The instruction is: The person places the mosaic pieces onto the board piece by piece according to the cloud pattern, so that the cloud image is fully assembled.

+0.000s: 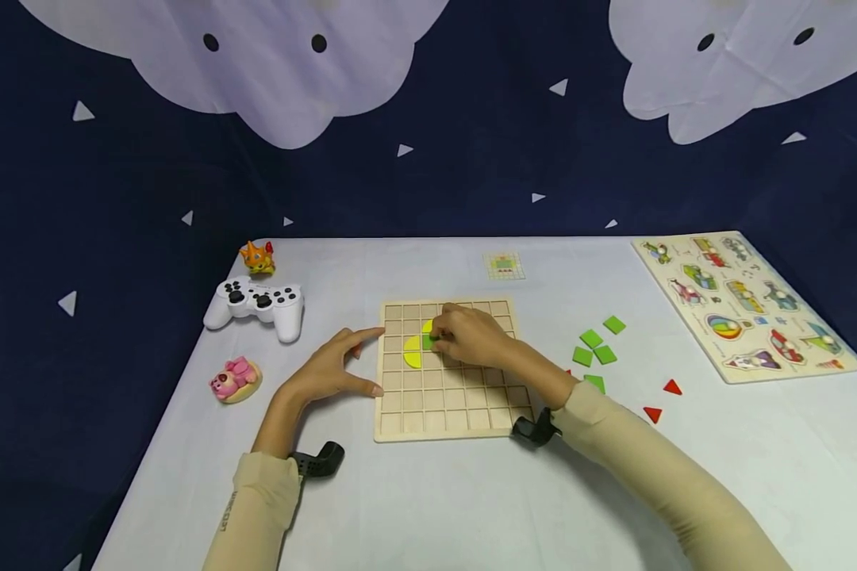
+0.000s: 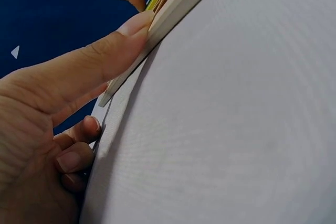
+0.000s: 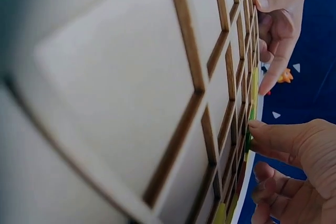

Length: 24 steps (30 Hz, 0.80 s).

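A wooden grid board (image 1: 471, 412) lies flat in the middle of the white table. Yellow pieces (image 1: 413, 351) sit in its upper cells. My right hand (image 1: 471, 335) is over those cells and pinches a small green piece (image 1: 433, 342) against the board; in the right wrist view the fingertips (image 3: 260, 129) press the green piece (image 3: 251, 115) into the grid board (image 3: 121, 82). My left hand (image 1: 332, 369) rests at the board's left edge, thumb and index finger against it. In the left wrist view the thumb (image 2: 105, 56) pushes on the board's edge (image 2: 173, 9).
Loose green squares (image 1: 594, 349) and red triangles (image 1: 662, 399) lie right of the board. A picture peg puzzle (image 1: 746, 303) sits far right. A white game controller (image 1: 257, 303), an orange toy (image 1: 258, 257) and a pink toy (image 1: 233, 379) are at the left. A small pattern card (image 1: 504, 266) lies behind the board.
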Motion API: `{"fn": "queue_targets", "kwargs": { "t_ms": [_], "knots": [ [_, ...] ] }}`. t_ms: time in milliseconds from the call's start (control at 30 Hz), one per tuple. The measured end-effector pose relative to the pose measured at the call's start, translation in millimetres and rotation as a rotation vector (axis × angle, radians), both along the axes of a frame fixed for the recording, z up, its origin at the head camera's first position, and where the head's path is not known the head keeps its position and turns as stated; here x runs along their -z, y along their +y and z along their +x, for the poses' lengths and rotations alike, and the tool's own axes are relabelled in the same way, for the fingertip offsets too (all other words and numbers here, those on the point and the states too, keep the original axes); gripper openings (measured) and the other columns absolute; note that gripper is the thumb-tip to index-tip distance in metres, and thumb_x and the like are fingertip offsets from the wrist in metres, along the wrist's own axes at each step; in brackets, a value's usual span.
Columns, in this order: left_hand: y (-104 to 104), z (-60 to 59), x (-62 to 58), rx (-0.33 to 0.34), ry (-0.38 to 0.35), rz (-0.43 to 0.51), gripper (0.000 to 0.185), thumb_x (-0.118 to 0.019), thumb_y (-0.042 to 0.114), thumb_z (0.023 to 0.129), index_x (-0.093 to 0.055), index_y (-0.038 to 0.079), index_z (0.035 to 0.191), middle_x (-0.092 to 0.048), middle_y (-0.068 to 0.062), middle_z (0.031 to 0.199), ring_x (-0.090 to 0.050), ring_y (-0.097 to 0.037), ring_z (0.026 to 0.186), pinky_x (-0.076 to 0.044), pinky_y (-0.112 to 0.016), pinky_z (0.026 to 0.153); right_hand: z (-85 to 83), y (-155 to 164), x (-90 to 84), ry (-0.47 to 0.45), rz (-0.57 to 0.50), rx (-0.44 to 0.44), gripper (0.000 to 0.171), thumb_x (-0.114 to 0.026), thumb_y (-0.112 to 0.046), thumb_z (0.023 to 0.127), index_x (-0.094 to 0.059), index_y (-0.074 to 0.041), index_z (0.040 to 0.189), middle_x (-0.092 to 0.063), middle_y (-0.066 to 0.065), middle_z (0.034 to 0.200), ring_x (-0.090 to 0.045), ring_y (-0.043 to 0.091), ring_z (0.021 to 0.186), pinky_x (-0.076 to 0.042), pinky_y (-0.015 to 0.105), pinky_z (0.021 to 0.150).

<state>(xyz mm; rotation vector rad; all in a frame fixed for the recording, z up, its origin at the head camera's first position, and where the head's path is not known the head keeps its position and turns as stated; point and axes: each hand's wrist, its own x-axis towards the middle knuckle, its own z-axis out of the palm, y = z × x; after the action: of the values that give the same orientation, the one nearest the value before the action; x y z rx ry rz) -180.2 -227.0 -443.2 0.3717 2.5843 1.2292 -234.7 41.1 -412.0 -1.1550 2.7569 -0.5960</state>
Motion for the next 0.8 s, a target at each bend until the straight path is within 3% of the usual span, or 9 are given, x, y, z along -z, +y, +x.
{"fn": "queue_targets", "kwargs": {
  "t_ms": [167, 367, 633, 800],
  "knots": [
    [0, 0.1, 1.0, -0.007, -0.001, 0.000, 0.097, -0.094, 0.025, 0.064, -0.047, 0.018, 0.149, -0.040, -0.006, 0.096, -0.040, -0.022, 0.094, -0.031, -0.040, 0.086, 1.7, 1, -0.2, 0.108, 0.025, -0.021, 0.019, -0.073, -0.024, 0.091, -0.077, -0.008, 0.100, -0.057, 0.002, 0.083, -0.047, 0.010, 0.066, -0.041, 0.025, 0.062],
    [0, 1.2, 1.4, -0.003, 0.008, 0.007, 0.095, -0.093, 0.026, 0.065, -0.047, 0.016, 0.148, -0.039, -0.006, 0.095, -0.040, -0.022, 0.094, -0.030, -0.040, 0.086, 3.7, 16, -0.2, 0.184, -0.016, 0.017, 0.022, -0.073, -0.025, 0.091, -0.077, -0.008, 0.105, -0.061, 0.005, 0.087, -0.050, 0.011, 0.065, -0.047, 0.030, 0.067],
    [0, 3.2, 0.0, 0.006, 0.012, 0.011, 0.095, -0.093, 0.025, 0.066, -0.047, 0.015, 0.148, -0.039, -0.007, 0.095, -0.039, -0.022, 0.093, -0.031, -0.039, 0.084, 0.4, 72, -1.9, 0.153, -0.051, 0.201, 0.028, -0.073, -0.021, 0.090, -0.074, -0.002, 0.110, -0.062, 0.010, 0.093, -0.058, 0.018, 0.073, -0.050, 0.034, 0.063],
    [0, 2.7, -0.4, 0.013, 0.017, 0.014, 0.096, -0.093, 0.025, 0.066, -0.046, 0.014, 0.149, -0.039, -0.006, 0.095, -0.039, -0.021, 0.092, -0.032, -0.038, 0.084, -3.3, 116, -2.1, 0.103, -0.036, 0.331, 0.034, -0.075, -0.021, 0.088, -0.072, 0.002, 0.113, -0.060, 0.013, 0.093, -0.054, 0.019, 0.071, -0.044, 0.032, 0.059]
  ]
}}
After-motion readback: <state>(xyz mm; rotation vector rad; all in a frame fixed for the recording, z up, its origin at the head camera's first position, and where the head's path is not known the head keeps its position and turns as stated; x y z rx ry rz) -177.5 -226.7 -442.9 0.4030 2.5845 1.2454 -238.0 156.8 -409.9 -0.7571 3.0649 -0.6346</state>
